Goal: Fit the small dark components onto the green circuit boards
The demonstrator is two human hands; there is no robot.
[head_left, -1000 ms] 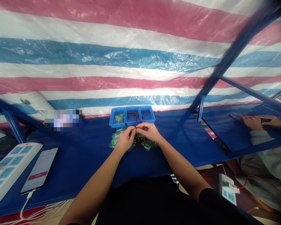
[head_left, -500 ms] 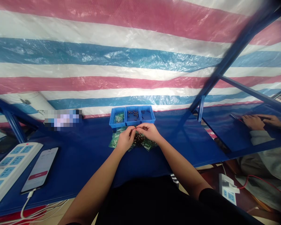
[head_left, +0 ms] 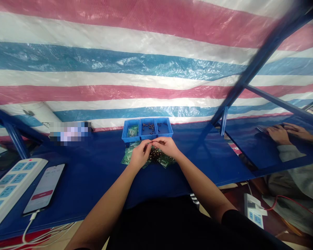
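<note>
My left hand and my right hand meet at their fingertips, both closed in a pinch. Whatever sits between the fingers is too small to name. Under and around them lie green packets or boards on the left and more green pieces on the right. A heap of small dark metal parts is partly covered by my hands. Just beyond stand three joined blue bins: the left bin holds green pieces, the middle bin and right bin hold small dark parts.
A phone on a white cable and a power strip lie on the blue table to my left. Behind hangs a striped tarp. At right are a blue frame post and another person's hands.
My hands stay almost in place, fingertips still together. The other person's hands at the right have shifted slightly to the left.
</note>
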